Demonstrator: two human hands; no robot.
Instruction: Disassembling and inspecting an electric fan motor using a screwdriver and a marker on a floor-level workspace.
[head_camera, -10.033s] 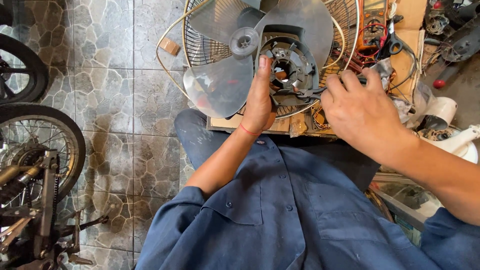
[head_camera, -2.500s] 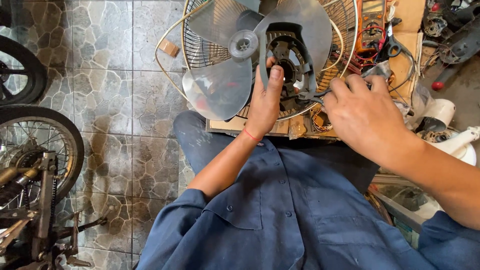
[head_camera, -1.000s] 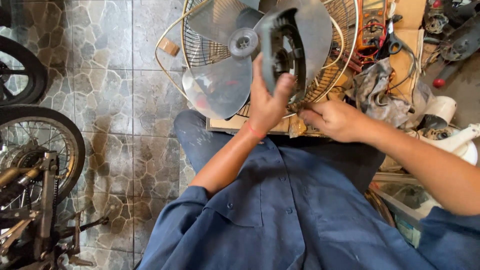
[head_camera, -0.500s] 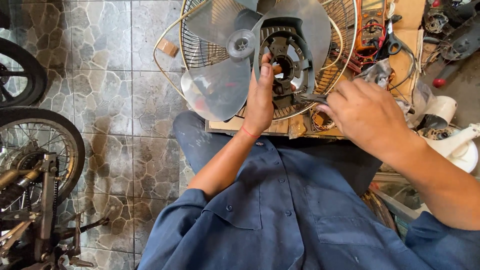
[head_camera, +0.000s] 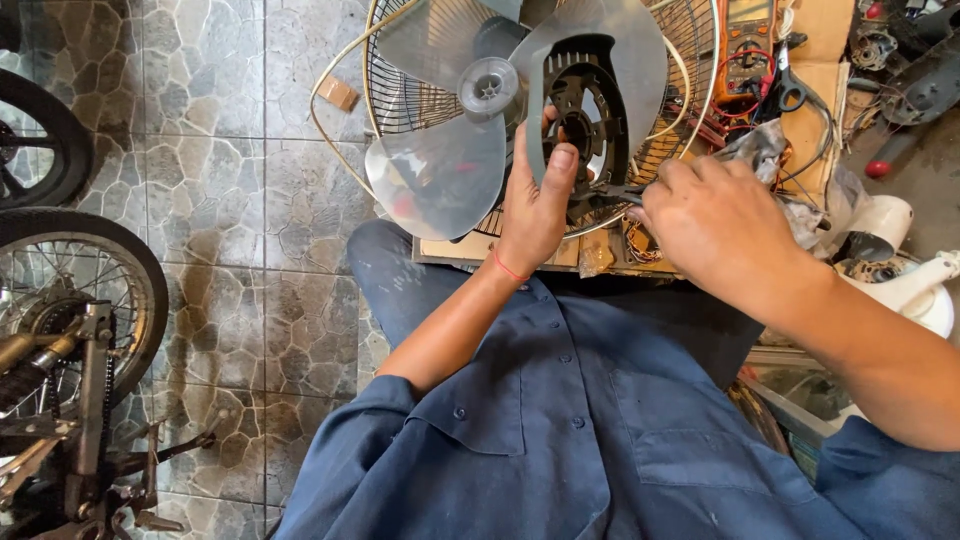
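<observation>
Both hands (head_camera: 537, 205) (head_camera: 712, 225) raised, fingers curled, gripping.

We note a flat wooden board (head_camera: 470, 252) lying under both hands, resting across the lap. On it, just beyond the left hand (head_camera: 535, 205), lies the wire fan guard (head_camera: 420, 95); beyond the right hand (head_camera: 715, 225), a multimeter (head_camera: 745, 45) and crumpled rag (head_camera: 765, 150). Left of the left hand, the stone-patterned tile floor (head_camera: 220, 200) carries motorcycle wheels (head_camera: 70, 290) and a small wooden block (head_camera: 338, 93).
</observation>
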